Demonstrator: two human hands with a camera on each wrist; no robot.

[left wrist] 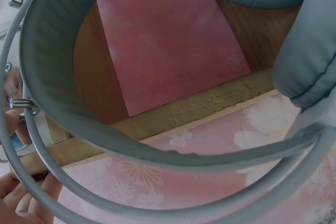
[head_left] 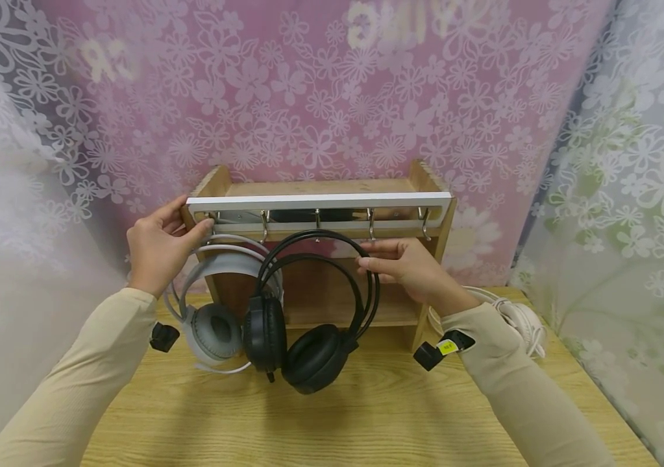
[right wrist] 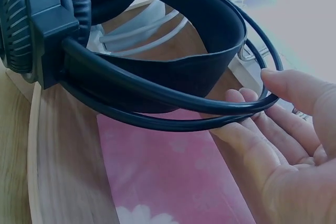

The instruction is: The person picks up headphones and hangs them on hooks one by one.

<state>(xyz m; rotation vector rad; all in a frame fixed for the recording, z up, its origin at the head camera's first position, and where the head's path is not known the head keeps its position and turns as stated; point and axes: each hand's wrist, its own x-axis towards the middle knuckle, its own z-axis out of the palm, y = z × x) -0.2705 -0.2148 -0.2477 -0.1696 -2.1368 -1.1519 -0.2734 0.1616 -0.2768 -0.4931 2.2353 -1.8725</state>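
Observation:
Black headphones (head_left: 264, 334) hang in front of a white hook rail (head_left: 320, 199) on a small wooden shelf (head_left: 337, 188). My right hand (head_left: 410, 269) pinches the right side of their double-wire headband between thumb and fingers, closer in the right wrist view. Whether the band rests on a hook cannot be made out. Grey headphones (head_left: 215, 331) hang at the rail's left end, partly behind the black pair. With my left hand (head_left: 159, 243) I grip the left end of the rail and shelf, thumb in front and fingers round the side. The grey wire band (left wrist: 39, 145) crosses before that hand in the left wrist view.
Several metal hooks (head_left: 371, 224) line the rail. On the wooden table (head_left: 367, 415), a coiled white cable (head_left: 521, 321) lies right of the shelf. A pink floral curtain (head_left: 308, 97) hangs behind, and pale patterned curtains (head_left: 629, 259) flank the table.

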